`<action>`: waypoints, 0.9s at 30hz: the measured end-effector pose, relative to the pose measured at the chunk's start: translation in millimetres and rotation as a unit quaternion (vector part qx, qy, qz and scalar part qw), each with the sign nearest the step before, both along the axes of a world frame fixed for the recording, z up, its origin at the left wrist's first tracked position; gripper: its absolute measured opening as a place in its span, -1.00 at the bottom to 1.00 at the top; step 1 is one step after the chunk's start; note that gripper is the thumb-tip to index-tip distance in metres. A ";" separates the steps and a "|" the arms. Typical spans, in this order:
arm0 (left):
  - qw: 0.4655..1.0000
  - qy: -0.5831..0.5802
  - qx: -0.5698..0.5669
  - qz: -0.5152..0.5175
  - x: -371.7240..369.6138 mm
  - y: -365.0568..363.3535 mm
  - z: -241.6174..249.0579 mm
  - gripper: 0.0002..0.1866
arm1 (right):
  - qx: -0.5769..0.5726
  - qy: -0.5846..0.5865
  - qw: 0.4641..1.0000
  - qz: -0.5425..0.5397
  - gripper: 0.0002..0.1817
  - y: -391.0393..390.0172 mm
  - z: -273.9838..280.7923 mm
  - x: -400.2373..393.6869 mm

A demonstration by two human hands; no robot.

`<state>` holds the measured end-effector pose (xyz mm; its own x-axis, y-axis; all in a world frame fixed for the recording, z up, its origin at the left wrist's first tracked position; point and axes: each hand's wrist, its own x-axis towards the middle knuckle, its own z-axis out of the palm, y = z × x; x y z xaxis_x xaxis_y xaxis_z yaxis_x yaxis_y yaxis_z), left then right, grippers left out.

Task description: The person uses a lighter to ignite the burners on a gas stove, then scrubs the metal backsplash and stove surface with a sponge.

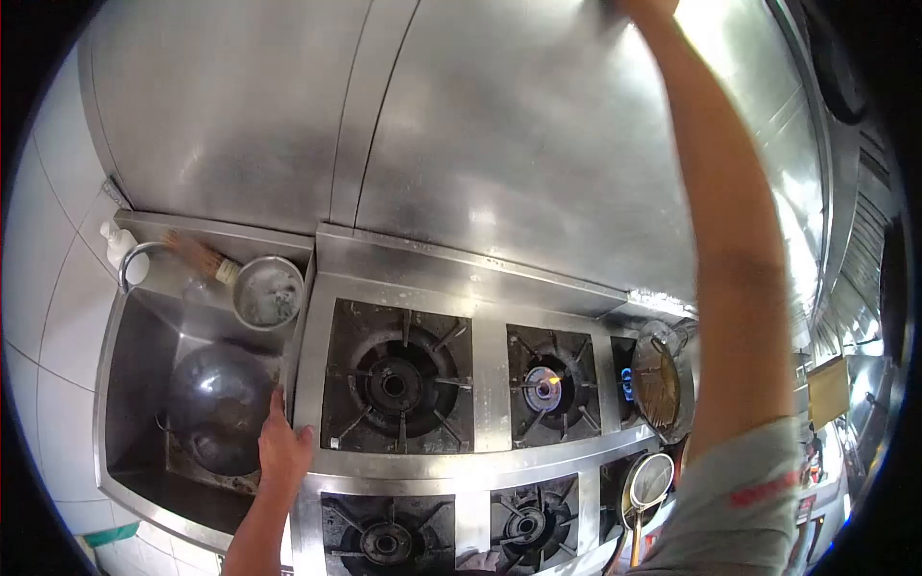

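Observation:
My left hand [285,449] is at the right edge of the sink [144,331], its index finger stretched out and its thumb apart; the other fingers barely show. The index fingertip overlaps the rim of a dark wok [223,398], which lies in the sink. My right arm reaches far up across the steel wall panel [538,125]. At the top edge of the view my right hand [648,8] is cut off and smeared by motion. A dark blur sits beside it, and I cannot tell whether the hand holds it.
A metal pot [269,292] with cloudy liquid and a bristle brush [204,257] sit behind the wok, near a white bottle [117,248]. A flame shows on the middle burner [544,386]; the left burner [395,382] shows none. At right are a basket-like pan [657,386] and a strainer [651,480].

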<state>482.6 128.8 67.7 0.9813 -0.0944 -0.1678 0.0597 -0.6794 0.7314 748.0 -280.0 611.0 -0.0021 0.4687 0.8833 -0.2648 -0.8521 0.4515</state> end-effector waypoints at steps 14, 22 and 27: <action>0.998 -0.043 0.052 -0.013 -2.6 -5.8 -16.1 -0.16 | 0.010 0.251 0.967 -0.043 -0.25 -169.9 -230.5 -144.7; 0.988 -0.021 0.151 0.001 -1.9 -9.7 -8.2 -0.11 | 0.231 0.057 0.971 0.005 0.09 -171.3 -95.6 -83.8; 0.982 -0.130 0.101 0.098 73.4 -25.5 38.6 -0.33 | 0.092 0.144 0.984 0.052 -0.05 -109.7 -176.7 -58.6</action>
<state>556.0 103.3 106.2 0.9895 0.1098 0.0941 0.0332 -0.8059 0.5911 689.4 -389.7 434.4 0.2213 0.3121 0.9239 -0.0543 -0.9420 0.3312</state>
